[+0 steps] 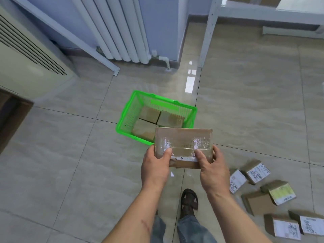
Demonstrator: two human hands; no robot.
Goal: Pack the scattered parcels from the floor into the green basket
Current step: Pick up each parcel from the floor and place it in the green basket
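A flat brown cardboard parcel (184, 142) with clear tape hangs in the air just in front of the green basket (128, 109). My left hand (155, 165) grips its near left edge, thumb on top. My right hand (213, 170) grips its near right edge the same way. The parcel covers the basket's near right corner. Inside the basket lie three brown parcels (150, 114) side by side on the bottom. Several more parcels (256, 171) with white labels lie scattered on the floor at the lower right.
A white radiator (122, 32) and a slanted metal rail (70, 35) stand behind the basket. A beige air-conditioner unit (26, 58) is at the left, a white shelf leg (208, 32) at the back right. My sandalled foot (189, 200) stands below the parcel.
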